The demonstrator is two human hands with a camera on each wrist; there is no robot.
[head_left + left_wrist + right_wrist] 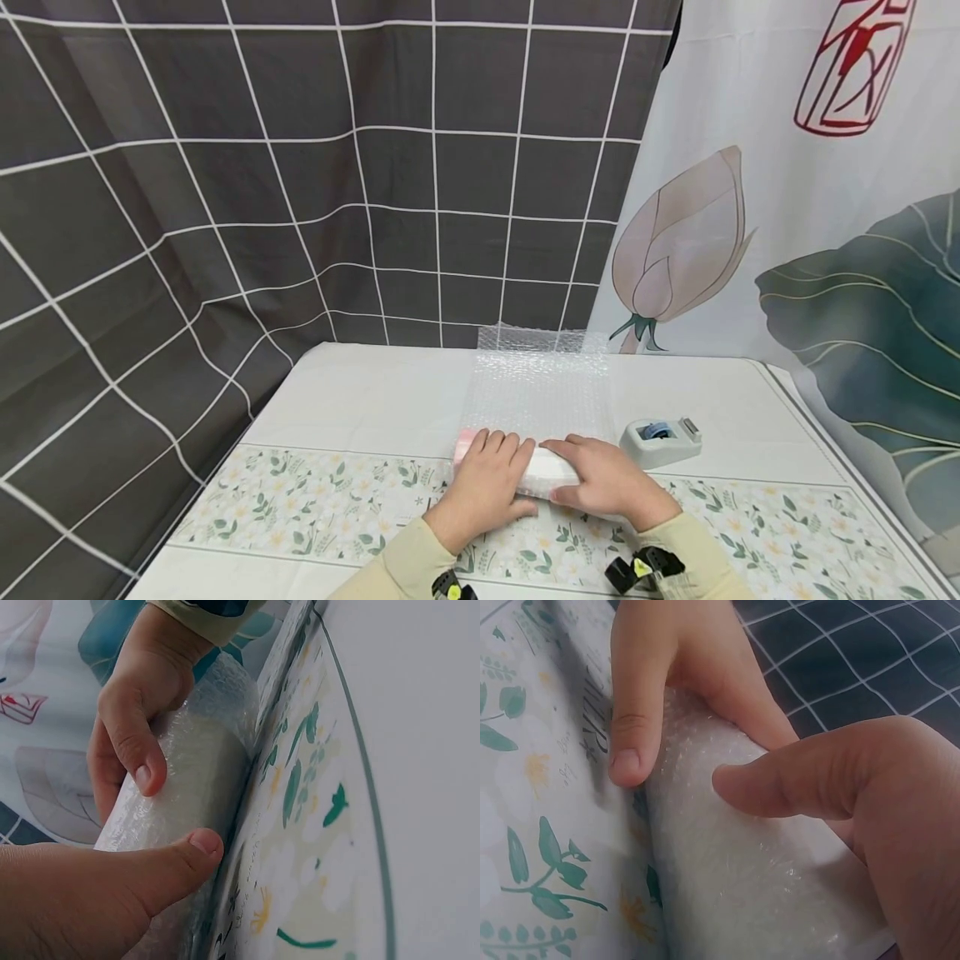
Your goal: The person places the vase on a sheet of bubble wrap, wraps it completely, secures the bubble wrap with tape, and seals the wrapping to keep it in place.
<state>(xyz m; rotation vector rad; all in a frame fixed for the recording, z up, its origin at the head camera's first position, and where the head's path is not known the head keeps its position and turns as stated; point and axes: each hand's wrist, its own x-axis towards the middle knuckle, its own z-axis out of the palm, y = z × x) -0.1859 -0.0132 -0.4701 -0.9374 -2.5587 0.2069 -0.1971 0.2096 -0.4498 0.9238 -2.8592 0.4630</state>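
A white block-like item in bubble wrap, the bundle (551, 472), lies crosswise on the table, pink showing at its left end. My left hand (489, 485) holds its left part, fingers over the top and thumb along the near side. Around the right part, my right hand (606, 477) grips with its thumb on the near face and fingers behind. Both thumbs press the clear film in the left wrist view, where the bundle (206, 761) has loose wrap past its end. From the bundle, a flat bubble wrap sheet (538, 392) runs to the far table edge.
A pale tape dispenser (662, 450) with a blue core stands just right of the right hand. The white table (375, 392) has a floral strip (315, 500) across it. Behind hang a dark gridded curtain (480, 175) and a white printed curtain (720, 108).
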